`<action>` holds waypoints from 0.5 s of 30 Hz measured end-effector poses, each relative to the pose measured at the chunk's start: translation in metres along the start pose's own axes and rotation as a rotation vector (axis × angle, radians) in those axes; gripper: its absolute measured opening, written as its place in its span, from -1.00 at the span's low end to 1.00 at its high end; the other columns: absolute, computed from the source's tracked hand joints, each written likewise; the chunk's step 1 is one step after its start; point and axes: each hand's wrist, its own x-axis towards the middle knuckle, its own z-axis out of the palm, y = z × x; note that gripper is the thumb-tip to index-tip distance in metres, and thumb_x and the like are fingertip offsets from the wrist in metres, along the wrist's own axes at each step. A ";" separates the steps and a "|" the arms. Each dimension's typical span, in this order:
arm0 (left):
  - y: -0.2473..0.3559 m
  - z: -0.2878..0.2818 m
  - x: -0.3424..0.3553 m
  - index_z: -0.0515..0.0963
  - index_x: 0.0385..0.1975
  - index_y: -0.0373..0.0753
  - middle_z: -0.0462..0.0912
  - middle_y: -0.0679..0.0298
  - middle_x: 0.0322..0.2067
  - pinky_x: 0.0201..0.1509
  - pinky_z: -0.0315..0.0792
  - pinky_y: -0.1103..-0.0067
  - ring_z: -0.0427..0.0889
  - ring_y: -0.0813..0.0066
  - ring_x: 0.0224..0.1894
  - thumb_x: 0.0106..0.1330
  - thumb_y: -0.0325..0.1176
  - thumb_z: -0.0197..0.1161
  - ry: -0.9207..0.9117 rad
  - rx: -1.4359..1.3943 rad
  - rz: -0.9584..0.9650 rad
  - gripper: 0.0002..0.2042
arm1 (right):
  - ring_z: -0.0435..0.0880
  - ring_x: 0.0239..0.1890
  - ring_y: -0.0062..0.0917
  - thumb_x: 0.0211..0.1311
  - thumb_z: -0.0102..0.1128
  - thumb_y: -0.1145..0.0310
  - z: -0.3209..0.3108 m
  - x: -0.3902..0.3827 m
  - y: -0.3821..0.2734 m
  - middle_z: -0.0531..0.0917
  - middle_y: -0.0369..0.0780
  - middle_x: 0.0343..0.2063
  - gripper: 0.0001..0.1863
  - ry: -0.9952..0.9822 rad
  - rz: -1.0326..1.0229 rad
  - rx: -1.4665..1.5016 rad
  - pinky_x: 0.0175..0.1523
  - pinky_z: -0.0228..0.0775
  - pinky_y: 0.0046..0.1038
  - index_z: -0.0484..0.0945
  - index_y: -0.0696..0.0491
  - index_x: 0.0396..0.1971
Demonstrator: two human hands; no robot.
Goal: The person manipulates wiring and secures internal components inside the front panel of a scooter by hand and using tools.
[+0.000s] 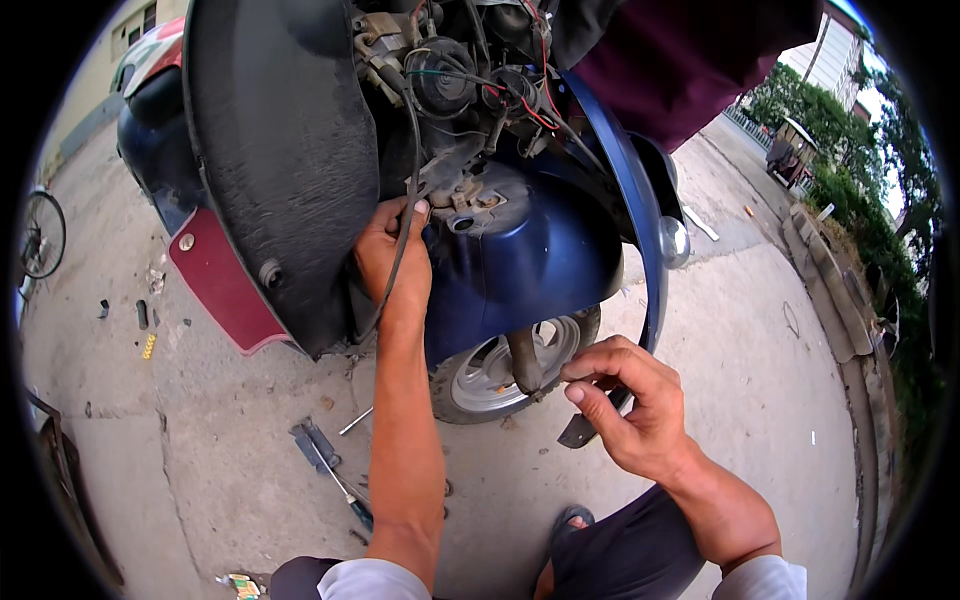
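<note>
A scooter with its front cover opened up stands before me, its dark blue front fender [500, 250] over a wheel with a silver rim [480, 385]. My left hand [397, 258] reaches in between the fender and the black inner panel [285, 160]. Its thumb rests by the metal bracket [480, 198] atop the fender, the fingers are curled and partly hidden. A black cable [408, 200] runs down across that hand. Right of the wheel, my right hand [640, 405] hangs in the air, thumb and forefinger drawn together; anything between them is too small to tell.
A horn [440, 78] and loose wires sit exposed above the fender. On the concrete lie a screwdriver [355, 505], a dark flat piece [315, 445] and small debris. A blue curved trim [640, 200] hangs at right. A bicycle wheel [43, 235] stands far left.
</note>
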 end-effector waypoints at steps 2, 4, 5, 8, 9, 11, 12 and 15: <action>-0.006 0.000 0.003 0.71 -0.20 -0.40 0.73 0.24 -0.47 -0.20 0.46 0.57 0.62 0.59 -0.38 0.37 -0.40 0.38 -0.007 -0.006 0.020 -0.83 | 0.66 -0.37 -0.54 0.28 0.33 0.63 -0.001 0.000 0.000 0.69 -0.14 -0.23 -0.83 0.004 -0.017 0.005 -0.31 0.51 -0.54 0.64 0.21 -0.14; -0.007 0.000 0.003 0.71 -0.20 -0.39 0.73 0.25 -0.47 -0.21 0.46 0.57 0.61 0.59 -0.39 0.38 -0.40 0.37 -0.015 -0.014 0.034 -0.83 | 0.65 -0.38 -0.54 0.28 0.33 0.63 -0.001 0.000 0.001 0.69 -0.14 -0.24 -0.83 0.005 -0.022 0.009 -0.30 0.51 -0.54 0.64 0.21 -0.14; -0.006 -0.001 0.003 0.71 -0.19 -0.38 0.73 0.25 -0.47 -0.21 0.46 0.56 0.61 0.58 -0.40 0.38 -0.40 0.35 -0.024 0.007 0.042 -0.84 | 0.65 -0.38 -0.54 0.28 0.33 0.63 -0.001 0.000 0.001 0.69 -0.14 -0.24 -0.83 0.004 -0.028 0.011 -0.30 0.50 -0.53 0.64 0.21 -0.14; -0.001 -0.001 0.002 0.71 -0.19 -0.37 0.72 0.25 -0.47 -0.21 0.46 0.55 0.59 0.57 -0.41 0.41 -0.41 0.31 -0.046 0.091 0.060 -0.84 | 0.65 -0.38 -0.54 0.28 0.33 0.63 0.002 0.001 0.001 0.69 -0.14 -0.24 -0.83 0.006 -0.023 0.014 -0.30 0.50 -0.53 0.64 0.21 -0.14; 0.001 -0.001 0.002 0.71 -0.19 -0.37 0.71 0.25 -0.47 -0.22 0.45 0.54 0.59 0.56 -0.42 0.42 -0.41 0.29 -0.057 0.154 0.076 -0.84 | 0.65 -0.38 -0.54 0.28 0.33 0.63 0.003 0.002 0.000 0.69 -0.14 -0.24 -0.83 0.005 -0.025 0.015 -0.30 0.50 -0.53 0.64 0.21 -0.14; -0.002 -0.002 0.002 0.71 -0.19 -0.37 0.71 0.24 -0.47 -0.22 0.45 0.54 0.59 0.55 -0.41 0.44 -0.41 0.26 -0.066 0.141 0.098 -0.84 | 0.65 -0.38 -0.54 0.28 0.32 0.63 0.005 0.003 -0.003 0.69 -0.14 -0.24 -0.83 0.001 -0.039 0.016 -0.30 0.49 -0.53 0.64 0.21 -0.14; 0.000 -0.002 0.002 0.71 -0.19 -0.37 0.71 0.24 -0.46 -0.22 0.45 0.54 0.60 0.54 -0.41 0.45 -0.40 0.24 -0.076 0.126 0.119 -0.83 | 0.65 -0.38 -0.54 0.28 0.32 0.63 0.006 0.004 -0.004 0.69 -0.14 -0.24 -0.83 -0.001 -0.043 0.016 -0.30 0.49 -0.53 0.64 0.21 -0.14; 0.012 -0.004 -0.003 0.70 -0.20 -0.38 0.72 0.21 -0.43 -0.21 0.46 0.53 0.60 0.54 -0.39 0.47 -0.40 0.21 -0.082 0.141 0.046 -0.82 | 0.65 -0.38 -0.53 0.28 0.32 0.63 0.009 0.005 -0.005 0.69 -0.13 -0.24 -0.83 -0.004 -0.058 -0.001 -0.30 0.50 -0.52 0.63 0.22 -0.14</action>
